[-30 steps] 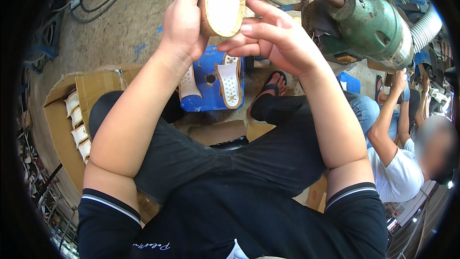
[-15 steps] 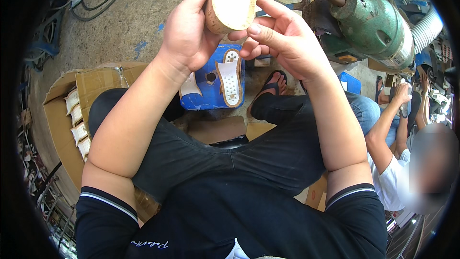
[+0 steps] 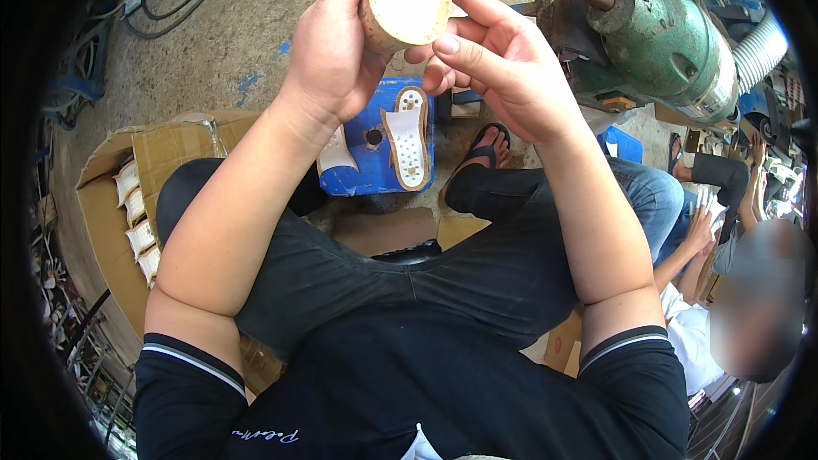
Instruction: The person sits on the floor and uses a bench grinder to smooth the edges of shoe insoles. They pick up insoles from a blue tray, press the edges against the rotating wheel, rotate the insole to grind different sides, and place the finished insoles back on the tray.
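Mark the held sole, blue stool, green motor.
Held sole [image 3: 407, 0], head view: pale face.
Blue stool [image 3: 372, 167], head view: bare top below its hole.
Green motor [image 3: 663, 49], head view: housing.

Room to pass lies left of the left hand [image 3: 336, 55], over the concrete floor [image 3: 200, 51]. The green motor [image 3: 669, 47] obstructs the right side; a blue stool [image 3: 372, 166] stands below.

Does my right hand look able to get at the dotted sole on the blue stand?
Probably yes: the dotted sole lies uncovered on the blue stand, below your right hand, whose fingers are at the cork piece.
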`<state>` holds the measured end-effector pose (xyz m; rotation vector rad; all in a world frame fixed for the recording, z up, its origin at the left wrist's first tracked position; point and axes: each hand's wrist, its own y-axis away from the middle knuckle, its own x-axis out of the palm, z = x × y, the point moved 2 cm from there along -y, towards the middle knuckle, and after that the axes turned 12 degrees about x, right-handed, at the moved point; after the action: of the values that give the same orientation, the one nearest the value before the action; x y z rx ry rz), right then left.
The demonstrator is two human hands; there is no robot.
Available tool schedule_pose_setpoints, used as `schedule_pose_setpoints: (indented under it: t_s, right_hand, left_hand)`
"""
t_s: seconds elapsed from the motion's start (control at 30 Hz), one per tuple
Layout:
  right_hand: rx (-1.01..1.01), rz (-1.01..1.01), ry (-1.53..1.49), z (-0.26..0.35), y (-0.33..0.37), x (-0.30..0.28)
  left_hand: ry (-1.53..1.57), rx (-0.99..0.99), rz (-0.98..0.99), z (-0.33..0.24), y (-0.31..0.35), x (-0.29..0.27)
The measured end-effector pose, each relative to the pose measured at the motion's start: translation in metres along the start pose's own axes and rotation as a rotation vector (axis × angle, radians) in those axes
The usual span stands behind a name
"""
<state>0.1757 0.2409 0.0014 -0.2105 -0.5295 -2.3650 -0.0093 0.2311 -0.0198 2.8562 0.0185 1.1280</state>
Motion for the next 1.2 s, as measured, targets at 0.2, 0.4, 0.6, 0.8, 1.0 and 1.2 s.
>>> schedule_pose_setpoints:
  t_s: [0.2, 0.4, 0.6, 0.8, 1.0, 1.2]
  right_hand:
    - [-0.01, -0.002, 0.001, -0.002, -0.003, 0.0]
    - [-0.001, -0.023, -0.051, -0.003, -0.009, 0.001]
    - [-0.018, -0.015, -0.079, -0.006, -0.015, -0.002]
    - [-0.036, -0.019, -0.132, -0.008, -0.022, -0.004]
    - [-0.059, 0.002, -0.192, -0.012, -0.03, -0.008]
    - [0.045, -0.017, -0.364, -0.016, -0.043, -0.014]
  left_hand:
    - [-0.018, 0.001, 0.016, 0.003, -0.004, -0.009]
    - [0.081, -0.031, 0.006, 0.0, -0.006, 0.001]
    - [0.076, -0.023, -0.025, -0.004, -0.012, 0.007]
    - [0.034, -0.029, -0.02, -0.005, -0.02, 0.002]
    - [0.043, -0.027, -0.043, -0.001, -0.03, -0.003]
    - [0.115, -0.066, 0.104, -0.002, -0.043, -0.003]
